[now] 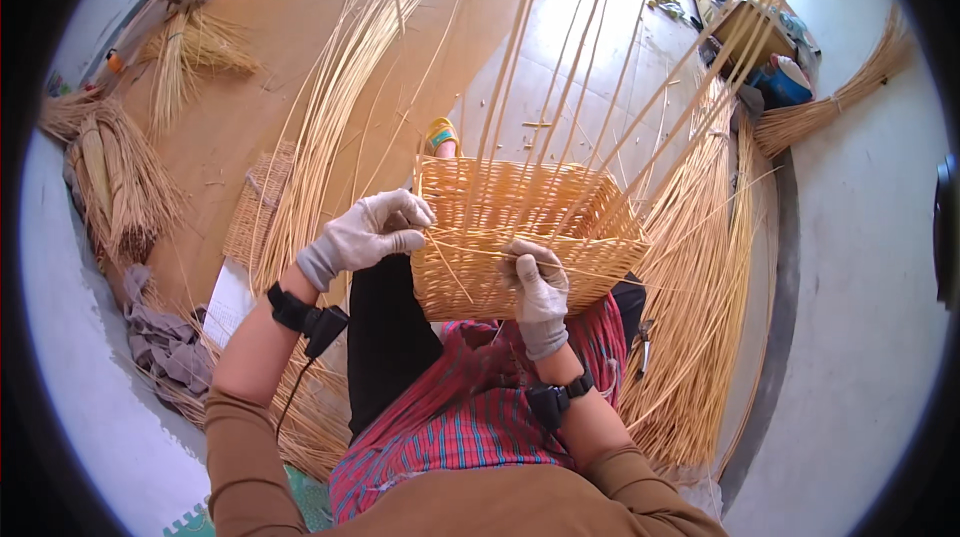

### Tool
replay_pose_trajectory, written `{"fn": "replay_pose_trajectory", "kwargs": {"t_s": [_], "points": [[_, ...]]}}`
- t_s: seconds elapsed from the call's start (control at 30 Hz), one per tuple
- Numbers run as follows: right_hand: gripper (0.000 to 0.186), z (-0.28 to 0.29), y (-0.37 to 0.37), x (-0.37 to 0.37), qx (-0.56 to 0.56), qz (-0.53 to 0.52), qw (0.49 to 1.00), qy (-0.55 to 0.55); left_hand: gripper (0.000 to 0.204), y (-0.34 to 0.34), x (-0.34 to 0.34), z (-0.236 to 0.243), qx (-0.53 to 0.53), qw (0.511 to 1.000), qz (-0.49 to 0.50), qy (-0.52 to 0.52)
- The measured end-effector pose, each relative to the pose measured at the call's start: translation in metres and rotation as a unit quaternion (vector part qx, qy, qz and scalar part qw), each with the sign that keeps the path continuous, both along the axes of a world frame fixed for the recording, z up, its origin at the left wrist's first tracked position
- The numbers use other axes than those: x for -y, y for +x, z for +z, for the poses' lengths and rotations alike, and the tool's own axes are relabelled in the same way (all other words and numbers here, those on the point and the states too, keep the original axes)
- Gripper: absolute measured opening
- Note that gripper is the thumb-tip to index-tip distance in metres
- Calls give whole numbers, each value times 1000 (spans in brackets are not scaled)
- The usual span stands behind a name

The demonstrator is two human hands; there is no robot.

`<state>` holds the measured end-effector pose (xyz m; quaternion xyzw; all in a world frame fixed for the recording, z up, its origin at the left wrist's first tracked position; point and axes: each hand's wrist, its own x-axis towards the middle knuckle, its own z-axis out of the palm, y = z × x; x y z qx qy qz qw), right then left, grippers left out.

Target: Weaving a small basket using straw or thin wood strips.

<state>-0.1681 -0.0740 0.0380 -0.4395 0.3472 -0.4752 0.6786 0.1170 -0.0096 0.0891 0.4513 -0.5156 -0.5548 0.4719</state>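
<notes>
A rectangular woven wicker basket (465,282) rests across my lap, with several long upright stakes (560,87) rising from its rim. My left hand (372,232), in a pale work glove, is closed at the basket's near left corner, its fingertips pinching a wicker strand. In a matching glove, my right hand (540,292) grips a wicker strand (480,248) between thumb and fingers at the near rim. That strand runs along the rim between both hands. A loose cane end slants down the basket's near side. The fingertips partly hide what they pinch.
Long wicker bundles (690,337) lie to my right, and another spread of canes (340,87) lies ahead on the left. A flat woven panel (258,202) is beside it. Pliers-like tool (643,349) lies near my right knee. Bundles (120,177) lean at the left wall.
</notes>
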Motion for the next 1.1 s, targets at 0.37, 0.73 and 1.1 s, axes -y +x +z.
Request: {"fn": "replay_pose_trajectory", "kwargs": {"t_s": [0.37, 0.73, 1.1], "points": [[53, 123, 90, 47, -370, -104, 756, -530, 12, -41, -8, 15, 133, 983, 116, 49], [13, 25, -61, 40, -21, -31, 999, -37, 45, -49, -3, 35, 431, 879, 104, -176], [40, 73, -27, 76, -175, -95, 932, -302, 70, -176, 30, 4, 555, 771, 247, -192]]}}
